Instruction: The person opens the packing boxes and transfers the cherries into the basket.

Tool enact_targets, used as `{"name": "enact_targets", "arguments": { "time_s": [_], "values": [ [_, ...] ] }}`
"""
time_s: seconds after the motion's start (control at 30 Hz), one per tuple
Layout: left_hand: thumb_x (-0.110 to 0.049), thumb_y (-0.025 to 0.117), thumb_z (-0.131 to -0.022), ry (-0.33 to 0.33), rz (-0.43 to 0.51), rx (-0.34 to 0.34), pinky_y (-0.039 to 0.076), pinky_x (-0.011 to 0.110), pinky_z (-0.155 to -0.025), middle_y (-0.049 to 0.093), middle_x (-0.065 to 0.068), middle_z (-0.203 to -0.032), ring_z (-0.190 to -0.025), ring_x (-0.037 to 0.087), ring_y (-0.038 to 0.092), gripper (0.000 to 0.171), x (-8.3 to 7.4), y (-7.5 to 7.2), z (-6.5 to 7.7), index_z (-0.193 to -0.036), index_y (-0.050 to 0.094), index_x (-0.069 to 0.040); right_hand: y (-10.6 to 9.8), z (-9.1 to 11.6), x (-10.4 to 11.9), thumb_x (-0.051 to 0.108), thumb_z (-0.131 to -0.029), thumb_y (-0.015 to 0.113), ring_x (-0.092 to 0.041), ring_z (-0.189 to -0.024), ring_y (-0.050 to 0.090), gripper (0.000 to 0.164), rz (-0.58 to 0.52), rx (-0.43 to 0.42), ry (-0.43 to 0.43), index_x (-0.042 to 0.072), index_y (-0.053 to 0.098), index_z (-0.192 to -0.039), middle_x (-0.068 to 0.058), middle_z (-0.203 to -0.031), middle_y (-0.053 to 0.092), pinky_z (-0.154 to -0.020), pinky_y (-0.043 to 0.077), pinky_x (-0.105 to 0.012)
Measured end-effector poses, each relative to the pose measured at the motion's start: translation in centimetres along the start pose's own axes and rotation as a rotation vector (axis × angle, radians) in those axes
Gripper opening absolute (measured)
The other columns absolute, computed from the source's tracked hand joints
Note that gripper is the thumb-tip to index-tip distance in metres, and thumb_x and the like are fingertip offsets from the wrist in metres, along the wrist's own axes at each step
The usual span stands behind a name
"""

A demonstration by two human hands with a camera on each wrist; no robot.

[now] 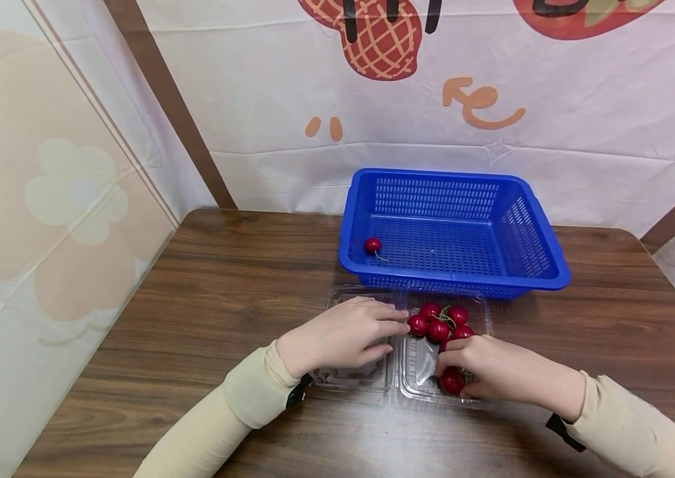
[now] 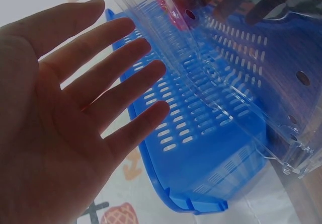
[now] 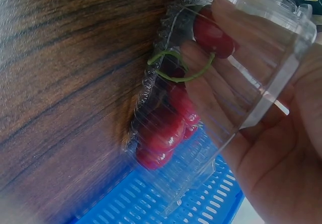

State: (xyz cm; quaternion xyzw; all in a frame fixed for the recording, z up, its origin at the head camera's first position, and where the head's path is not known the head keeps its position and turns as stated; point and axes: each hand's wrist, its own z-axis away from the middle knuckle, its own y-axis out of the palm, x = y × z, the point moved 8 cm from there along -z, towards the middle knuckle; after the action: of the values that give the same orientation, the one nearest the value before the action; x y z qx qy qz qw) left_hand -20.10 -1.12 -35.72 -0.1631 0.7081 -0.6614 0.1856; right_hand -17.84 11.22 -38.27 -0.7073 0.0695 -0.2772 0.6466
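A clear plastic clamshell box (image 1: pixel 415 382) lies opened out on the table, its lid half on the left. Several red cherries (image 1: pixel 437 330) with green stems sit in its right half. Inside that half my right hand (image 1: pixel 495 368) pinches a cherry (image 3: pixel 214 35) between its fingertips and thumb, low near the front. Through the clear wall in the right wrist view, a curved green stem (image 3: pixel 173 78) shows beside the fingers. My left hand (image 1: pixel 346 332) hovers over or rests on the lid half; which one I cannot tell. Its fingers are extended and apart in the left wrist view, holding nothing.
Just behind the box stands a blue plastic basket (image 1: pixel 453 272) with slotted walls. One cherry (image 1: pixel 372 245) with a stem lies in its left corner. Both stand on a brown wooden table (image 1: pixel 241 265), with a printed cloth (image 1: pixel 265 86) hanging behind it.
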Motion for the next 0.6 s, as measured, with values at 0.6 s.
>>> {"name": "enact_targets", "arguments": {
  "time_s": [0.6],
  "values": [
    [-0.029, 0.054, -0.089, 0.010, 0.001, -0.013, 0.034, 0.037, -0.108, 0.053, 0.002, -0.135, -0.124, 0.019, 0.044, 0.040, 0.0, -0.1, 0.1, -0.127, 0.058, -0.017, -1.4, 0.1, 0.2, 0.010, -0.063, 0.078, -0.004, -0.080, 0.059, 0.034, -0.043, -0.070, -0.010, 0.016, 0.065, -0.093, 0.006, -0.090, 0.064, -0.065, 0.055, -0.024]
  ]
}}
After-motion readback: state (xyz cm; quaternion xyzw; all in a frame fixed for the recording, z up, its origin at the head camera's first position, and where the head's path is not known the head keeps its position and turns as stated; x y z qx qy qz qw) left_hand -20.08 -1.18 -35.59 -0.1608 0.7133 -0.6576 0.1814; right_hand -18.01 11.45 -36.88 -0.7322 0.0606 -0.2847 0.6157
